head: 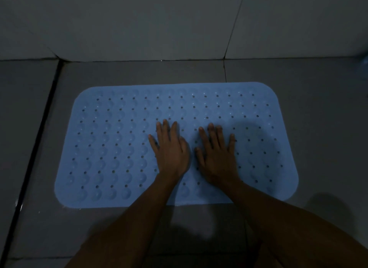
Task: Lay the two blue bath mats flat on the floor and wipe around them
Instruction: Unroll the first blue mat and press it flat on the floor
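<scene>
One blue bath mat point(111, 140) with rows of small holes and raised bumps lies flat on the grey tiled floor point(318, 108). My left hand point(171, 150) presses palm-down on the mat's middle, fingers straight and spread. Just to its right, my right hand point(217, 154) lies palm-down on the mat the same way. Neither hand holds anything. Only this one mat is in view, and no cloth shows.
A light tiled wall point(139, 24) rises just behind the mat. A dark grout groove point(37, 140) runs down the floor to the left of the mat. My legs fill the bottom right of the view. The scene is dim.
</scene>
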